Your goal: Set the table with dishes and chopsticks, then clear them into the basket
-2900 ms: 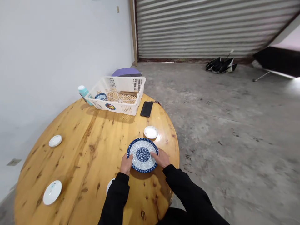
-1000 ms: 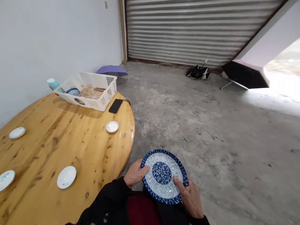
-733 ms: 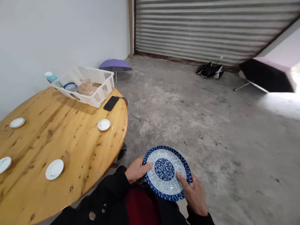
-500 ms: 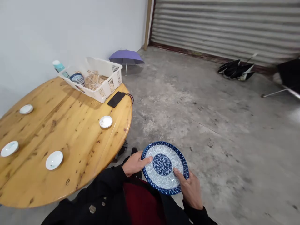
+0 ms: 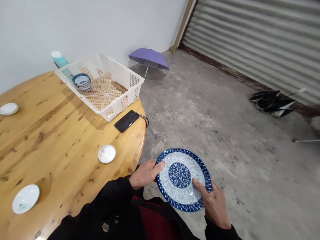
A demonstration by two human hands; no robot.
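Note:
A round plate point(image 5: 185, 158) with a blue patterned rim and a blue centre is held in front of my body, past the table's edge. It may be a stack; I cannot tell how many. My left hand point(image 5: 145, 172) grips its left rim, thumb on top and fingers hidden beneath. On the lower right side my right hand point(image 5: 212, 200) clasps it, the thumb reaching over the face. Nearest to my left hand on the table is a small white saucer point(image 5: 107, 154). A white bowl point(image 5: 26, 199) sits further left.
On the round wooden table point(image 5: 62, 133) are a black phone point(image 5: 126, 121) with a strap and a white plastic basket point(image 5: 110, 111) holding stacked blue-and-white bowls point(image 5: 82, 82) and chopsticks. Another white dish point(image 5: 9, 109) lies far left. Umbrellas, including a purple one point(image 5: 150, 57), stand on the concrete floor.
My view has turned and come closer to the table, so the basket and phone look larger. Both hands keep their hold on the plate, which sits slightly further right in view.

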